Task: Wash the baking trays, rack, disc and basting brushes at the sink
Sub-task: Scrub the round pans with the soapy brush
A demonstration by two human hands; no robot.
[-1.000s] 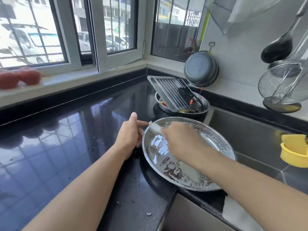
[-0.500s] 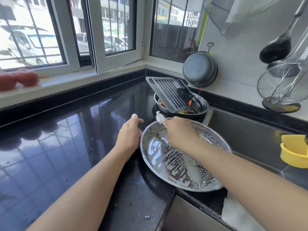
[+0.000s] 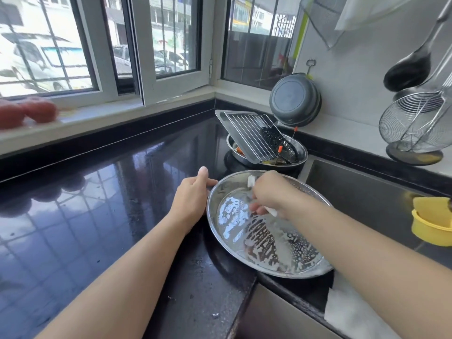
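Observation:
A round steel tray (image 3: 234, 241), soapy and streaked with brown residue, lies on the black counter's corner beside the sink. My left hand (image 3: 193, 194) grips its left rim. My right hand (image 3: 271, 194) holds a white scrubbing cloth (image 3: 251, 182) against the tray's upper inside. Behind, a rectangular baking tray (image 3: 226, 119) with a wire rack (image 3: 249, 135) leans in a steel bowl (image 3: 302, 154), together with a black perforated disc (image 3: 275, 138) and thin brush handles with orange tips (image 3: 280, 149).
The steel sink (image 3: 362, 192) opens to the right, with a yellow container (image 3: 430, 228) at its far edge. A dark pan (image 3: 294, 100), a wire skimmer (image 3: 415, 121) and a ladle (image 3: 408, 72) are against the wall. White cloth (image 3: 349, 311) hangs over the front edge. Glossy black counter (image 3: 85, 216) stretches left.
My right hand has slid with the cloth across the tray's upper inside, first up toward the far rim, now slightly back down. The left hand stays on the rim.

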